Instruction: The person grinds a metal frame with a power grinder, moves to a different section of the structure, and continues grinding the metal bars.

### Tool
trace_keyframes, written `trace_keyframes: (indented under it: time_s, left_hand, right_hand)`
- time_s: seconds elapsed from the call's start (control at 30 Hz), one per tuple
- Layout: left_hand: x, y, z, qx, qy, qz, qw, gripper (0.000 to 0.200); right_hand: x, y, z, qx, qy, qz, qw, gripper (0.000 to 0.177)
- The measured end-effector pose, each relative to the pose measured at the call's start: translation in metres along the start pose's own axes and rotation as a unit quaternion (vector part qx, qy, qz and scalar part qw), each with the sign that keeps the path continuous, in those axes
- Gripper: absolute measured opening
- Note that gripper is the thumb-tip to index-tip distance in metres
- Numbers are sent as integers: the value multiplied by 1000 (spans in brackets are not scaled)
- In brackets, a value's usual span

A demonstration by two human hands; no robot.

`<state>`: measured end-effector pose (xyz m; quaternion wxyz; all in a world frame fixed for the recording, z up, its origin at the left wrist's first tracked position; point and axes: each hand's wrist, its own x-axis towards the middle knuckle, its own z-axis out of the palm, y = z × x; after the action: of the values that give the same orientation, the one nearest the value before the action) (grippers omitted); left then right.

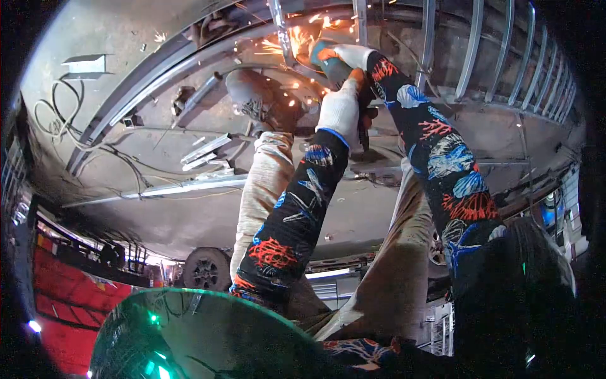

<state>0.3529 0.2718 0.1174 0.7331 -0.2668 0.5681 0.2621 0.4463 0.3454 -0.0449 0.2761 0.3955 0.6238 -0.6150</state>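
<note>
Grinder (336, 73) is over the floor (303, 218), its front end near a bar (280, 28) of the metal frame, where sparks (297, 39) fly. The left hand (339, 112) has its grip clamped round the rear; the right hand (347, 55) is closed round it farther forward. A boot (249, 91) is nearby.

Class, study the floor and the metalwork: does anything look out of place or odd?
The cable at far left sprawls in untidy loops, and metal offcuts lie loose near the boot, unlike the orderly row of bars. Nothing looks clearly spilled or broken; the sparks seem normal for grinding.
</note>
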Motion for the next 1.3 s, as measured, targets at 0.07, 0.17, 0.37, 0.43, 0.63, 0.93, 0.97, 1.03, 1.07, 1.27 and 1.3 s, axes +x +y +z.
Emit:
trace_keyframes:
  time_s: [0.07, 0.17, 0.37, 0.43, 0.63, 0.93, 0.97, 1.03, 1.07, 1.27, 1.3]
  left_hand:
    - [5, 0, -5, 42, 12, -20, 999, 36]
    - [8, -3, -2, 18, 37, -2, 999, 36]
    - [0, 3, 2, 91, 68, 2, 994, 40]
    - [3, 2, 2, 96, 72, -10, 993, 38]
    - [4, -2, 8, 115, 95, 14, 989, 43]
    - [-18, -68, 16, 219, 65, 224, 947, 50]
    - [-33, -82, 22, 243, 46, 223, 943, 51]
    - [-60, -95, 26, 312, -7, 193, 930, 52]
    - [-54, -120, 17, 457, 34, 231, 858, 48]
    - [-36, -190, 15, 460, -85, 272, 841, 32]
    - [-42, -202, 24, 413, -122, 280, 858, 30]
  right_hand:
    - [18, 21, 15, 143, -21, -38, 989, 34]
    - [4, 13, 16, 246, -18, -3, 969, 32]
    - [11, 33, 25, 148, 25, -123, 981, 31]
    - [11, 32, 27, 147, 39, -89, 984, 30]
    - [-2, 14, 21, 386, -38, 61, 920, 29]
    - [-29, -24, -27, 427, -118, 196, 875, 37]
    - [-12, -3, -24, 394, -120, 139, 900, 39]
    - [14, 25, -19, 346, -110, 58, 930, 40]
    - [14, 24, -17, 337, -107, 53, 934, 39]
    - [28, 28, -4, 262, -57, 25, 963, 34]
    - [32, 31, -2, 231, -38, 15, 972, 33]
